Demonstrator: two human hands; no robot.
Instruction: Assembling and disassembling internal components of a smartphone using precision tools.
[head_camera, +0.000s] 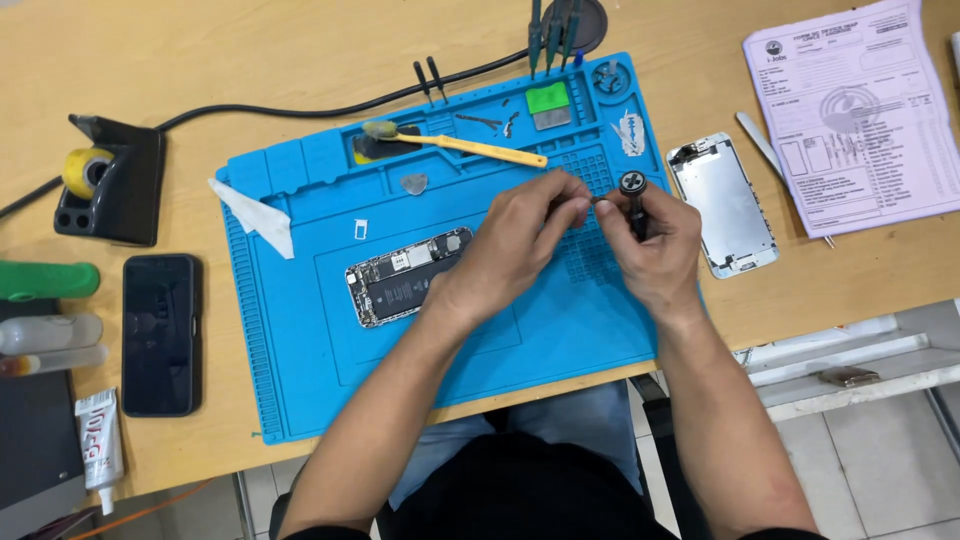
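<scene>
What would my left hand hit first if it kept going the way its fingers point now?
Probably the screwdriver in the right hand: the left hand points up and right, its fingers already at the tool's tip. Depth is unclear.

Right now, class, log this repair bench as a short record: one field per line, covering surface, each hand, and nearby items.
Surface: blue work mat on a wooden table
Left hand: fingertips pinched at the tip of the screwdriver
Right hand: gripping a black screwdriver
On mat: opened phone body, yellow-handled brush, white cloth
Right of mat: detached phone screen, pink printed sheet
Left of mat: dark phone, glue tube
</scene>
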